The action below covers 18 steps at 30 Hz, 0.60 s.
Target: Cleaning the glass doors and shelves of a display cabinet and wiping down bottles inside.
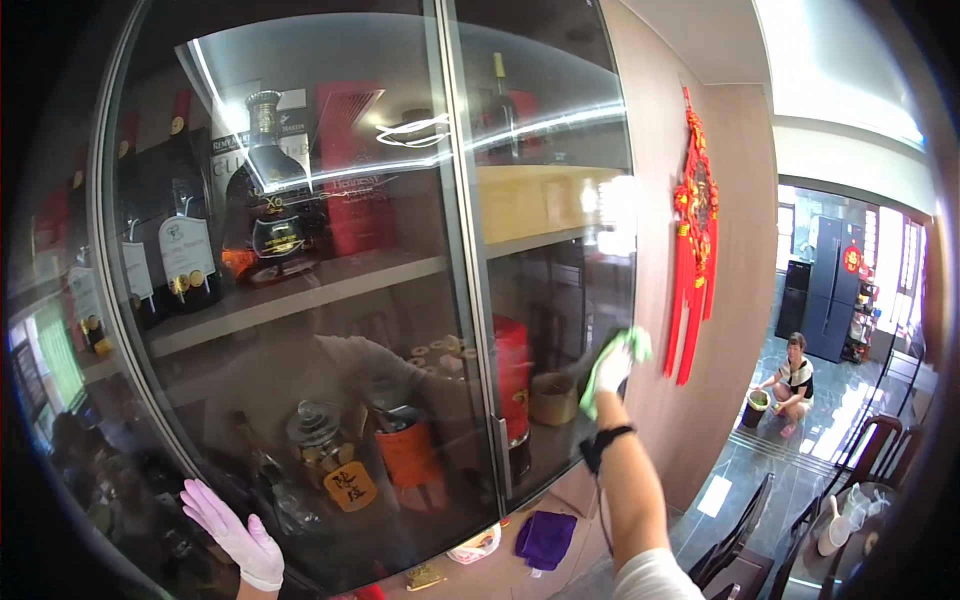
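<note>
My right hand [615,369], in a white glove and with a black band on the wrist, presses a green cloth [637,343] against the right edge of a glass cabinet door [555,300]. My left hand [234,534], in a pale glove, is raised at the lower left with its fingers extended, before the larger glass door [315,382]; whether it touches the glass cannot be told. Behind the glass stand a dark liquor bottle [266,187], a glass jar [319,439] and a red canister [511,375].
A folded purple cloth [546,540] and a white basket [476,544] lie on the counter below. A red tasselled hanging [697,225] is on the side panel. Chairs [739,525] and a table [851,536] stand lower right; a person [795,382] squats beyond beside a bin [755,409].
</note>
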Motion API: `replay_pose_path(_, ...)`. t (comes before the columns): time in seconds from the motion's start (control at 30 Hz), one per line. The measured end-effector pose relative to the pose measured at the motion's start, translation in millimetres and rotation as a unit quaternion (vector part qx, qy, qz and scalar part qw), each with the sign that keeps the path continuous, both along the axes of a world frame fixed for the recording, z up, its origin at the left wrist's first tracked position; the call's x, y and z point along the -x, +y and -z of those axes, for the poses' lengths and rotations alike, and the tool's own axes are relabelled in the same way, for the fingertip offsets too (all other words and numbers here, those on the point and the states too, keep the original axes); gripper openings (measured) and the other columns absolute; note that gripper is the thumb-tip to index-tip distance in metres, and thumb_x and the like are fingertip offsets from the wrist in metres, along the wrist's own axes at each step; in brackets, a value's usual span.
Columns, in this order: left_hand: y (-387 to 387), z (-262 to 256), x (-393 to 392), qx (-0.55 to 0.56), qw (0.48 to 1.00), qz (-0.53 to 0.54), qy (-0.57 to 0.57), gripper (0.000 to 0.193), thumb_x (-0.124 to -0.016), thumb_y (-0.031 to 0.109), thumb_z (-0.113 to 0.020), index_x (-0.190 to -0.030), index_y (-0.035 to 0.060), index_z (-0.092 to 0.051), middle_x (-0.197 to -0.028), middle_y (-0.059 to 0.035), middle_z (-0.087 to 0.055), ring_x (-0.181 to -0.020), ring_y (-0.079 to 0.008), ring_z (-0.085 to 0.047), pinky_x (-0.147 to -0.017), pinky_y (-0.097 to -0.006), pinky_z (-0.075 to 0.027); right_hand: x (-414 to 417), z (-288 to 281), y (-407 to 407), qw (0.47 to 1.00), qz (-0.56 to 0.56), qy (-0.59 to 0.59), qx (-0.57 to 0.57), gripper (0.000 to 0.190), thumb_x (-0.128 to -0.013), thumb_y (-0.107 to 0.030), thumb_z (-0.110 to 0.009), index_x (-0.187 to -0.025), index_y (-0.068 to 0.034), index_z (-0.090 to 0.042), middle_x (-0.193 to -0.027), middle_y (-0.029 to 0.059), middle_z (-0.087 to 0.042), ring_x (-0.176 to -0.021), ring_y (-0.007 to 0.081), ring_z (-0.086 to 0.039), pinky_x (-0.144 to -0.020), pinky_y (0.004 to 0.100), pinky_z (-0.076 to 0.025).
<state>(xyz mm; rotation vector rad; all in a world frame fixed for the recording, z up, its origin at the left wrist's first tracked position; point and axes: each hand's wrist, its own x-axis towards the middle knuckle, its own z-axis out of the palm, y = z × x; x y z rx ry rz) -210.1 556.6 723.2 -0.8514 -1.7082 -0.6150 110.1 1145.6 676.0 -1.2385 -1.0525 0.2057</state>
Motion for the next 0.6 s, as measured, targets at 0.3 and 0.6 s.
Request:
replay_pose_path(0.3,11,-1,-1,-0.02,1.0,0.014,0.019,0.066,-0.098,0.039,-0.025,-0.143,-0.0094,-0.017,-0.151,-0.0246,-0.014,-0.14,-0.0413,-0.011,-0.113,-0.0512,-0.006,52,75,-87,0.996,-0.026,0.009,-0.088,0.054,-0.095,-0.024,-0.034,-0.14,0.005,-0.026,-0.146,0.0256,-0.025,-0.136,0.0377,-0.024,-0.113,0.0466,-0.014)
replay_pose_path(0.6,1,6,6,-0.007,1.0,-0.006,0.007,0.069,-0.098,0.04,-0.027,-0.139,-0.0149,-0.019,-0.148,-0.0302,-0.016,-0.138,-0.0457,-0.013,-0.112,-0.0547,-0.007,94,-274,-216,0.794,0.015,-0.344,-0.5,0.024,-0.078,-0.011,-0.06,-0.101,-0.004,-0.061,-0.101,0.0201,-0.059,-0.098,0.0401,-0.054,-0.094,0.0507,-0.039)
